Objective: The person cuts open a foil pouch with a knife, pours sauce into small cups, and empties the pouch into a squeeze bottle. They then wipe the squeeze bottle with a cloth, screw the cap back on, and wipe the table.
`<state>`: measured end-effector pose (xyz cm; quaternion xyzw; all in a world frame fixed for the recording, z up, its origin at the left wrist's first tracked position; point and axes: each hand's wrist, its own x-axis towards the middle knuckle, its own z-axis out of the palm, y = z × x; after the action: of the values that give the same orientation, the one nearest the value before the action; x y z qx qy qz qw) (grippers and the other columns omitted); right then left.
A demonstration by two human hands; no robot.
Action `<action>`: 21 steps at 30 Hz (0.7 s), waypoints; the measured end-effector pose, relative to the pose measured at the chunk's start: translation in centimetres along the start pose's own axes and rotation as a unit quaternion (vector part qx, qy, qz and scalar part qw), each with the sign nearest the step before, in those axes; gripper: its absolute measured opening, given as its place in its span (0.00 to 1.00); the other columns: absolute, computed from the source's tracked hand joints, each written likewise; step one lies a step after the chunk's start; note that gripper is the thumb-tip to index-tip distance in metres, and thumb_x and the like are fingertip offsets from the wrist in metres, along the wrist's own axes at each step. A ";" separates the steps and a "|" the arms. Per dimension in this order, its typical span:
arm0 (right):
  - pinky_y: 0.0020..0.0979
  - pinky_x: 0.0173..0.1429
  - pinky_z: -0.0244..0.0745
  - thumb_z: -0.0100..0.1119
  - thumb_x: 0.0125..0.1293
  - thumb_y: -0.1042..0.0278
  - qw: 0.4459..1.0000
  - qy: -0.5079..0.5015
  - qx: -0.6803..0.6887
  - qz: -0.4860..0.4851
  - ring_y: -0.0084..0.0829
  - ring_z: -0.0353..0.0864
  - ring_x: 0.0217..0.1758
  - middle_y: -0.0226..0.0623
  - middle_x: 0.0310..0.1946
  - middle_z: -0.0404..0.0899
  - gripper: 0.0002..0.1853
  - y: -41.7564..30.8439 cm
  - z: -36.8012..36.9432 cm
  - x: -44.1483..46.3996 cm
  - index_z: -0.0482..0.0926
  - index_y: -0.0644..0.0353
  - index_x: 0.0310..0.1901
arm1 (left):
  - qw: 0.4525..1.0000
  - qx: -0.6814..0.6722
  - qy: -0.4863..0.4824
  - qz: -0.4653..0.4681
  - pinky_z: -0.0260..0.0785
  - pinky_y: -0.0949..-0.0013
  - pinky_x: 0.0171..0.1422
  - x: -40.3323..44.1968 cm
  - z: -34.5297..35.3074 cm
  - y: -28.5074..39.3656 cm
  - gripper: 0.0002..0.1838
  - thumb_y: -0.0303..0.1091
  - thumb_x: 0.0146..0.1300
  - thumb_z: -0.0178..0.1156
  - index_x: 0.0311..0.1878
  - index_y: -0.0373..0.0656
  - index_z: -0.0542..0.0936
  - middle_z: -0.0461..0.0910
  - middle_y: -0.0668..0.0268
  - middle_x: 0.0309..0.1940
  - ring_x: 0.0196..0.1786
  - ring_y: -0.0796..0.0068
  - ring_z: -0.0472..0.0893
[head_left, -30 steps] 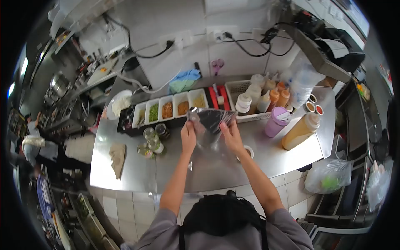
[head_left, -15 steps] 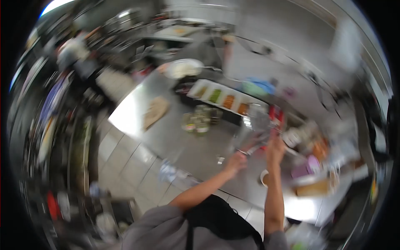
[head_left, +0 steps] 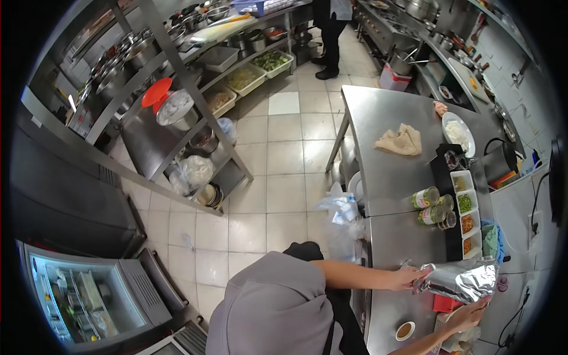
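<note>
1 shiny bag (head_left: 462,279) is above the surface (head_left: 390,189), left grip (head_left: 406,278) clamped on its near end, right grip (head_left: 466,317) on its far edge; slack fingers could drop it onto the white containers (head_left: 465,213).

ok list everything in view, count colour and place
packet: one, shiny silver, over the table
table: one, steel grey, right
cloth: one, beige, on table
plate: one, white, far end of table
jars: four, green inside, on table
food tubs: four visible, white, table's wall side
sauce cup: one, white with brown, near right arm
tray: one, red, partly behind packet
fridge: one, grey, open, lower left
rack: one, grey metal, left
cookware: too many to count, mostly metal, shelves and back
other person: one, dark trousers, top
left hand: one, bare, gripping packet's near end
right hand: one, bare, gripping packet's lower corner
</note>
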<state>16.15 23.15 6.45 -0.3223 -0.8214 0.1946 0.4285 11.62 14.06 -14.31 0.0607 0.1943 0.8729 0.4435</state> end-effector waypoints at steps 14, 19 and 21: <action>0.32 0.53 0.69 0.44 0.66 0.46 0.993 0.025 -0.109 -0.030 0.41 0.75 0.51 0.45 0.46 0.77 0.27 0.2 -1.0 -0.2 0.77 0.64 0.47 | 0.962 -0.052 0.256 0.079 0.57 0.79 0.12 -1.3 3.9 3.9 0.17 0.50 0.65 0.49 0.36 0.45 0.67 0.67 0.74 0.15 0.13 0.86 0.65; 0.33 0.50 0.70 0.40 0.66 0.45 0.995 0.037 -0.091 -0.024 0.38 0.77 0.49 0.39 0.46 0.78 0.24 -0.4 -1.0 -1.8 0.78 0.54 0.49 | 0.946 0.125 0.245 0.170 0.51 0.78 0.10 -1.5 2.2 2.9 0.18 0.50 0.65 0.49 0.30 0.43 0.66 0.64 0.73 0.12 0.10 0.86 0.63; 0.31 0.50 0.70 0.40 0.67 0.46 0.994 0.032 -0.105 -0.003 0.36 0.77 0.49 0.38 0.46 0.78 0.24 -0.1 -1.4 -1.5 0.77 0.55 0.49 | 0.946 0.124 0.263 0.145 0.51 0.78 0.09 -1.9 2.6 3.2 0.19 0.50 0.65 0.49 0.28 0.43 0.66 0.64 0.73 0.12 0.09 0.85 0.63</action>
<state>17.92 22.07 6.42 -0.3697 -0.8240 0.0953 0.4188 11.06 11.61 -10.59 -0.0890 0.4000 0.8817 0.2340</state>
